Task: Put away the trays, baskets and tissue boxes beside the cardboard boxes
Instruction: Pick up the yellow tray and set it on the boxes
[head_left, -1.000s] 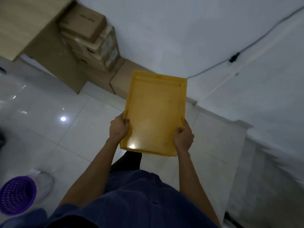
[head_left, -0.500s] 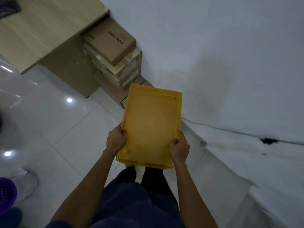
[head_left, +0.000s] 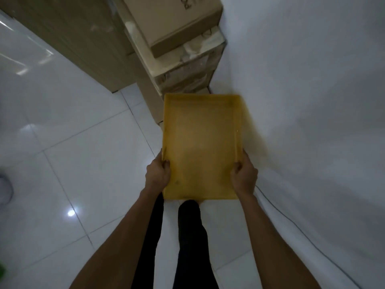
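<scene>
A: Where is the yellow tray [head_left: 200,147] now?

B: It is held in the air in front of the person, above the white tiled floor [head_left: 73,142] and close beside the white wall [head_left: 312,80]. Its far end is near the foot of the stacked cardboard boxes [head_left: 177,38] — if it touches them, I cannot tell.

A: And the hands?

B: The left hand [head_left: 157,174] grips the left rim near the close corner, thumb over the rim. The right hand [head_left: 243,174] grips the right rim the same way — both are clenched on the tray. A thin cable [head_left: 291,222] lies along the base of the wall.
</scene>
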